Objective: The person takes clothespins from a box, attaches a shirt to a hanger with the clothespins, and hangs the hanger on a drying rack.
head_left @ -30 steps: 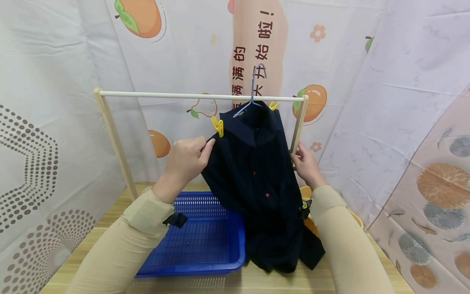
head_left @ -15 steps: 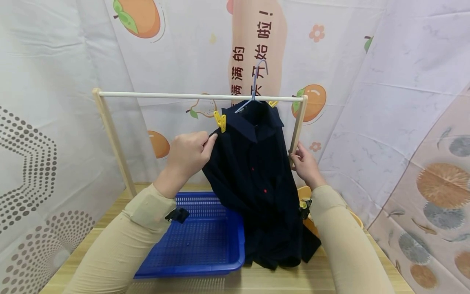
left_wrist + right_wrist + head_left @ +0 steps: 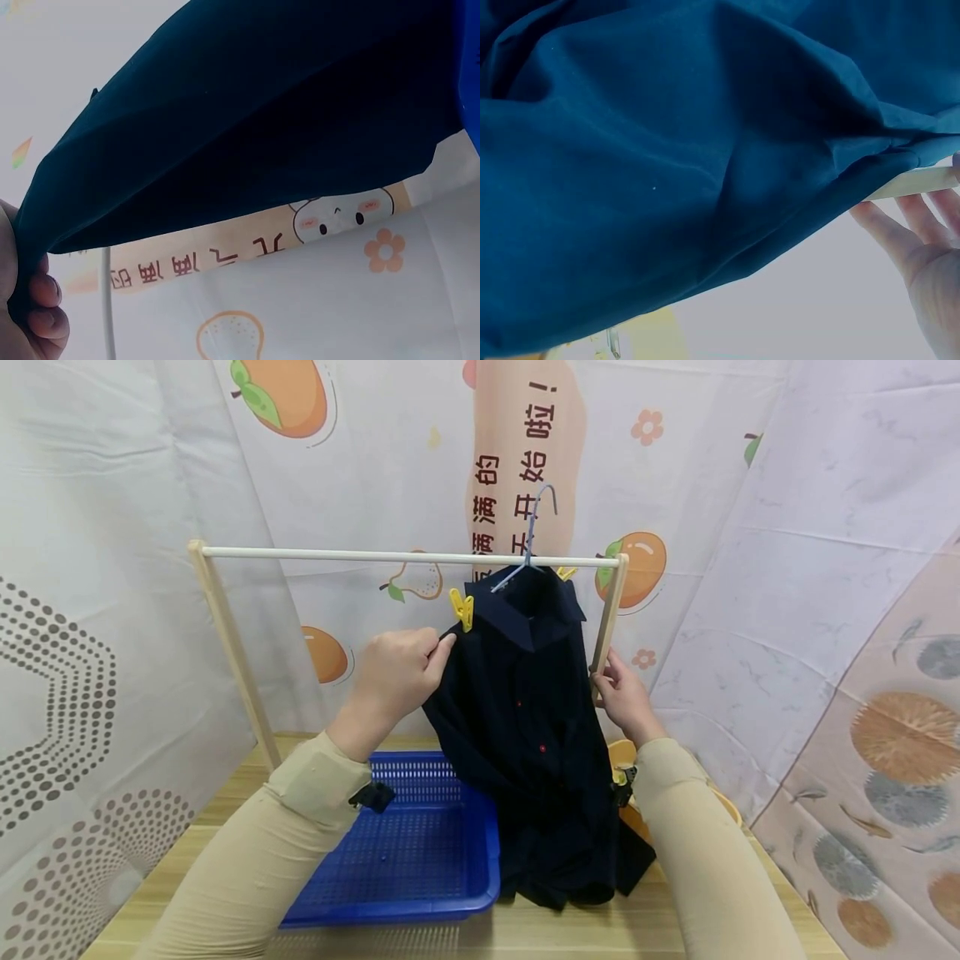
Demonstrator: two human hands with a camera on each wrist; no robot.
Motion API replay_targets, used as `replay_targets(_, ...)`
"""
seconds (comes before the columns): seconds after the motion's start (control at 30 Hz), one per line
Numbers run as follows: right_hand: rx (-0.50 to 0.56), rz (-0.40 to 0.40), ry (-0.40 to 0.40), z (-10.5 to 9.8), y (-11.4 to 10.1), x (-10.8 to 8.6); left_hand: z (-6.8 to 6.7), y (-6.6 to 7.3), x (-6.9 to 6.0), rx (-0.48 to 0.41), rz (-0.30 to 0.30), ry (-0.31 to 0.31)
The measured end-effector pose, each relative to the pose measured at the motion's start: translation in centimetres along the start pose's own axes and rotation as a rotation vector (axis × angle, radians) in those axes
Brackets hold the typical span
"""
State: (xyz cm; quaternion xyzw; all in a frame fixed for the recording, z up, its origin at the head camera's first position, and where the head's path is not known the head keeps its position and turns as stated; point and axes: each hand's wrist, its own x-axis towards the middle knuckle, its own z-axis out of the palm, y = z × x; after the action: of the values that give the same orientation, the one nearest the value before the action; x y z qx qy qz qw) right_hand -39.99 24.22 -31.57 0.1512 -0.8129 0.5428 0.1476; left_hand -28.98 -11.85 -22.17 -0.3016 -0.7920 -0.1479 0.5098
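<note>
A dark navy button-up shirt [image 3: 532, 718] hangs on a thin blue-grey wire hanger [image 3: 531, 527], whose hook stands up above the rack's white rail. My left hand [image 3: 397, 672] grips the shirt at its left shoulder, just beneath a yellow clothespin [image 3: 462, 610]. In the left wrist view, cloth [image 3: 225, 135] runs out from the curled fingers [image 3: 46, 291]. A second yellow clothespin [image 3: 566, 572] shows at the other shoulder, partly behind the rail. My right hand [image 3: 626, 697] holds the right wooden post [image 3: 609, 618] of the clothes rack, next to the shirt's edge.
A blue plastic basket [image 3: 390, 910] stands on the wooden table [image 3: 180, 885] below the left arm. Behind the right forearm sits a yellow-orange container [image 3: 622, 752], mostly hidden. The rack's left post [image 3: 234, 652] and white rail [image 3: 337, 555] frame the space before a printed curtain.
My left hand has moved right and slightly up, carrying the shirt's shoulder, clothespin and hanger hook with it. The shirt hem rose a little. My right hand stays on the post.
</note>
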Motion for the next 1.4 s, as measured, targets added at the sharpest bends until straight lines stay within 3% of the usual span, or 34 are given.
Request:
replay_targets(0.27, -0.011, -0.006, -0.001, 0.0, 0.1, 0.0, 1.1, 0.8, -0.2, -0.039, -0.015, -0.045)
replay_targets(1.07, 0.016, -0.004, -0.02, -0.1, 0.2, 0.1, 5.2, 2.3, -1.5, -0.064, -0.04, -0.062)
replay_targets(1.4, -0.002, -0.006, -0.022, -0.2, 0.4, 0.1, 6.5, 3.7, -2.3, -0.071, -0.06, -0.091)
